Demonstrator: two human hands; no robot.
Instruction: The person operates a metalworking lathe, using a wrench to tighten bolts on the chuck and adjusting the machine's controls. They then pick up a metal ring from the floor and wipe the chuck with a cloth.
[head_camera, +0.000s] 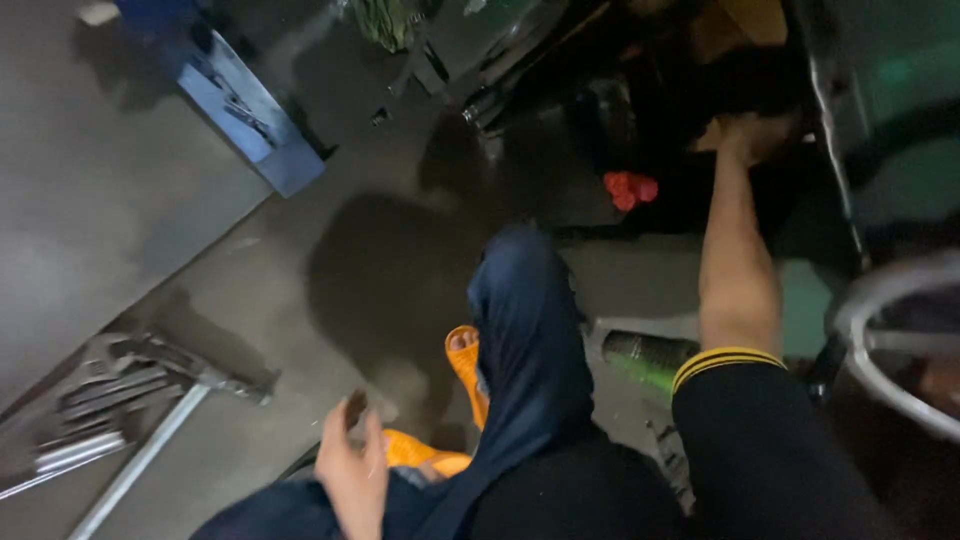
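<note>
Head view: one arm reaching into a dark machine

The right hand (745, 135) is stretched forward into a dark recess near a red object (630, 188); its grip is too blurred to tell. The left hand (350, 470) rests loosely open above the knee, holding nothing, beside an orange sandal (468, 365) on the concrete floor (300, 300)

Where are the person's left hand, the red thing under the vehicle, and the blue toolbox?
left hand (352, 470), head view, on the back of the hand.
red thing (629, 189), head view, on its middle.
blue toolbox (250, 115), head view, on its open tray.
</note>
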